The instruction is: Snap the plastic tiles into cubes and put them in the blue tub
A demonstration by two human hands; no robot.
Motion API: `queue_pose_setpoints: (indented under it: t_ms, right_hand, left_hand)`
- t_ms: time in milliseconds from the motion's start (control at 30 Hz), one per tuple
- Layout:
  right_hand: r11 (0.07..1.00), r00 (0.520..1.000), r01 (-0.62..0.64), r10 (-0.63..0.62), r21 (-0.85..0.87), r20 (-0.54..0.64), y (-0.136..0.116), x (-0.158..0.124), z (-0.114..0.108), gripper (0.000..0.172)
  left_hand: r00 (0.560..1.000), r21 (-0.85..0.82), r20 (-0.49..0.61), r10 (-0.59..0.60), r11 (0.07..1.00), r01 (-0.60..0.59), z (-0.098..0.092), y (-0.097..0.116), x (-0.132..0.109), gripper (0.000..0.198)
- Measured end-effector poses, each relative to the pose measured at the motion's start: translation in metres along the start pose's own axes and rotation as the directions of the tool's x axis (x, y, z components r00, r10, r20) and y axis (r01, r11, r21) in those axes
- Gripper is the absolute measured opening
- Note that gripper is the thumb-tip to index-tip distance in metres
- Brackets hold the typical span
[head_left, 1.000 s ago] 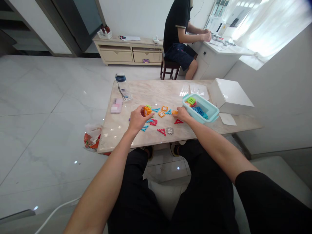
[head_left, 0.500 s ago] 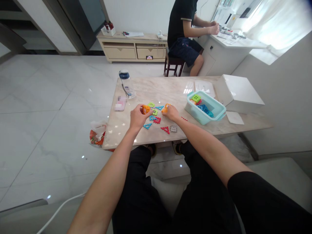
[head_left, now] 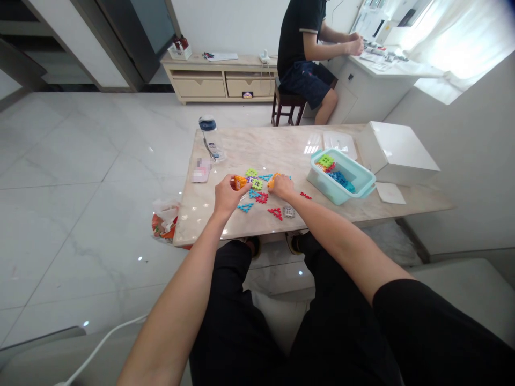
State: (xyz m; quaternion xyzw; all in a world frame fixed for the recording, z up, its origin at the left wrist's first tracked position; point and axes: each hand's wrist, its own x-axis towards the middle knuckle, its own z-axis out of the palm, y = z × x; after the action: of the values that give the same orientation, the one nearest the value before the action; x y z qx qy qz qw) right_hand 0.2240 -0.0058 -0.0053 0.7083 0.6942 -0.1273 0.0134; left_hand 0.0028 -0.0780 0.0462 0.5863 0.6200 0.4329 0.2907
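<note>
My left hand [head_left: 227, 195] is closed around an orange interlocking plastic block piece [head_left: 240, 183] near the middle of the table. To its right, my right hand [head_left: 283, 186] pinches another yellow-orange piece [head_left: 274, 179], partly covered by the fingers. Between and below the hands lie loose flat pieces: lime green squares [head_left: 257, 184], blue triangles [head_left: 245, 207], a red square [head_left: 262, 198], a red triangle [head_left: 276, 214] and a grey square [head_left: 288, 212]. A small red strip [head_left: 306, 195] lies just beyond my right forearm.
A light teal bin [head_left: 341, 199] with more pieces stands to the right, before a white box [head_left: 402, 147]. A clear bottle with a blue lid [head_left: 211, 142] and a pink item [head_left: 201, 171] are at the left. Across the room a person [head_left: 303, 59] sits at a white desk [head_left: 418, 69].
The view has shifted slightly. My right hand covers more of its yellow-orange piece, and the red strip beside that forearm shows more fully. My left hand keeps its hold on the orange piece.
</note>
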Motion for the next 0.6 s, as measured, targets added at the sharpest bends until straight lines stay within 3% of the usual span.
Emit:
queue_pose_setpoints:
  t_ms: [267,433,533,600]
  right_hand:
    - [0.999,0.999,0.047,-0.047,0.015,0.019,0.010,0.002,0.005,0.046]
    - [0.992,0.999,-0.019,0.014,0.124,0.041,0.024,0.007,-0.003,0.049]
    - [0.945,0.996,-0.081,0.063,0.317,0.069,0.034,0.011,-0.017,0.047]
    - [0.792,0.988,-0.111,0.024,0.601,0.151,0.039,0.011,-0.027,0.041]
  left_hand:
    - [0.998,-0.120,0.052,0.026,0.993,-0.020,-0.001,-0.006,-0.002,0.050]
    - [0.990,-0.147,0.126,0.068,0.988,-0.050,0.000,-0.005,-0.003,0.060]
    - [0.985,-0.143,0.137,0.105,0.986,-0.086,0.003,0.002,-0.004,0.066]
    - [0.979,-0.146,0.143,0.146,0.981,-0.125,0.007,0.010,-0.004,0.068]
